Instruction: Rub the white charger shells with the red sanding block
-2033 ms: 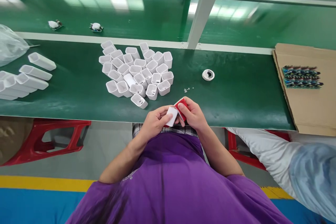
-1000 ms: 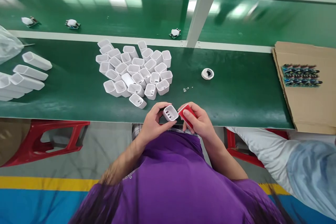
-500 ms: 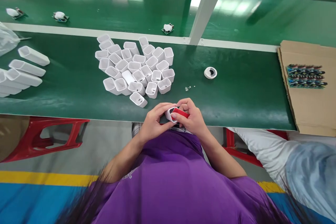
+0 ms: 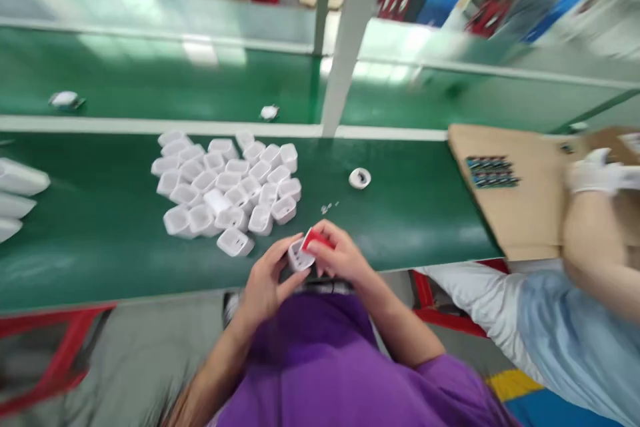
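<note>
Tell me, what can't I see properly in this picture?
All in the head view:
Red piece: partly hidden by the right hand.
Far-left white cases: cut off by the left edge.
Circuit boards on the cardboard: blurred by motion.
Tiny bits: too small to identify.

White cups (image 4: 217, 201) on green bench (image 4: 410, 227).

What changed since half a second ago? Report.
The red piece in the right hand has shifted off the slots inside the white shell toward its far-right edge. The boards beyond have slid left. A co-worker's gloved hand has entered view as the camera turned. The left hand keeps the shell; the white ring stays put.
</note>
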### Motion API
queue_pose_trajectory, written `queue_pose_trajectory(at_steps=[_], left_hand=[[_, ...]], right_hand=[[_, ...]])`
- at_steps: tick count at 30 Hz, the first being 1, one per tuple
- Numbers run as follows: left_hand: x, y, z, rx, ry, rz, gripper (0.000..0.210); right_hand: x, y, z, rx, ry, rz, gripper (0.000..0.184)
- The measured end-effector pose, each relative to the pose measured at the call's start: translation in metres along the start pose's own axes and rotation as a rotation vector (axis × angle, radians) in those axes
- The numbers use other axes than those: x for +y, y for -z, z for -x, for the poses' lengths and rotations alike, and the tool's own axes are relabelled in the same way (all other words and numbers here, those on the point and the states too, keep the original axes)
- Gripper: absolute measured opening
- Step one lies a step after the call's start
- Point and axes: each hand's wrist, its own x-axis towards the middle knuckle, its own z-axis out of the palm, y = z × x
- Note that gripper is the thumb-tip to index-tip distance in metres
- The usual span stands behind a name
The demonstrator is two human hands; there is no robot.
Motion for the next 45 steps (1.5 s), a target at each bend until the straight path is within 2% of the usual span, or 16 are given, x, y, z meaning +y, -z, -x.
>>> queue_pose_trajectory(at_steps=[3,6,9,13,16,20,23,26,29,33,36,38,40,42,45], left_hand=[[-0.017,0.002,-0.001,0.067,0.13,0.089,0.051],[-0.029,0.001,-0.006,0.031,0.17,0.172,0.048],[-0.024,-0.004,-0.006,0.083,0.212,0.237,0.053],[-0.01,-0.013,-0.002,0.135,0.249,0.251,0.06],[-0.009,-0.015,-0.001,0.121,0.263,0.253,0.061],[-0.022,-0.009,-0.005,0.133,0.255,0.239,0.06],[-0.036,-0.004,-0.009,0.021,0.19,0.165,0.058],[-0.046,-0.002,-0.009,0.004,0.093,0.13,0.054],[-0.046,-0.003,-0.006,0.031,0.044,0.089,0.05],[-0.034,-0.006,-0.004,0.035,0.087,0.067,0.046],[-0.023,-0.009,-0.004,0.08,0.148,0.107,0.047],[-0.018,-0.012,-0.004,0.065,0.156,0.149,0.046],[-0.014,-0.016,-0.004,0.043,0.13,0.208,0.043],[-0.012,-0.018,-0.007,0.019,0.083,0.256,0.042],[-0.012,-0.016,-0.015,-0.071,0.049,0.187,0.043]], right_hand=[[0.002,0.005,0.003,-0.077,-0.047,0.059,0.062],[0.006,0.007,0.001,-0.058,-0.063,0.095,0.064],[0.011,0.002,-0.004,0.058,-0.068,0.071,0.064],[0.014,-0.003,-0.012,0.138,-0.004,-0.057,0.064],[0.009,0.004,-0.012,0.105,0.053,-0.127,0.064],[0.001,0.017,0.0,-0.121,0.013,0.168,0.068],[-0.001,0.02,0.007,-0.138,-0.016,0.402,0.077],[0.0,0.016,0.005,-0.085,0.047,0.53,0.075],[0.001,0.009,-0.001,0.003,0.099,0.524,0.062],[-0.001,0.004,-0.013,0.147,0.084,0.465,0.049],[-0.003,0.008,-0.018,0.216,0.043,0.357,0.053],[-0.004,0.011,-0.016,0.266,0.034,0.281,0.059],[-0.004,0.013,-0.011,0.198,0.037,0.24,0.062],[-0.004,0.014,-0.006,0.011,0.011,0.306,0.066],[-0.003,0.015,-0.007,0.012,0.071,0.424,0.059]])
